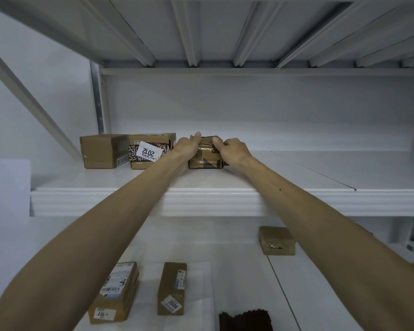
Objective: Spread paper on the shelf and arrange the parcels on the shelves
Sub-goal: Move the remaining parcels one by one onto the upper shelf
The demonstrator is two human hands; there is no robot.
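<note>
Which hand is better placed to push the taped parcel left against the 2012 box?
Probably the right hand: it grips the taped parcel at its right end. The left hand sits between it and the 2012 box.

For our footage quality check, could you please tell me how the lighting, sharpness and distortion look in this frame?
Head view: dim, even light without strong glare, darker beneath the shelf edge; the wide lens stretches the forearms; the taped parcel between left hand and right hand is sharp, the 2012 label legible.

Left of the taped parcel (pixel 207 155), the labelled box (pixel 151 151) and plain box (pixel 101 151) are blocking passage; right of it, the shelf (pixel 320 170) is lying open.
</note>
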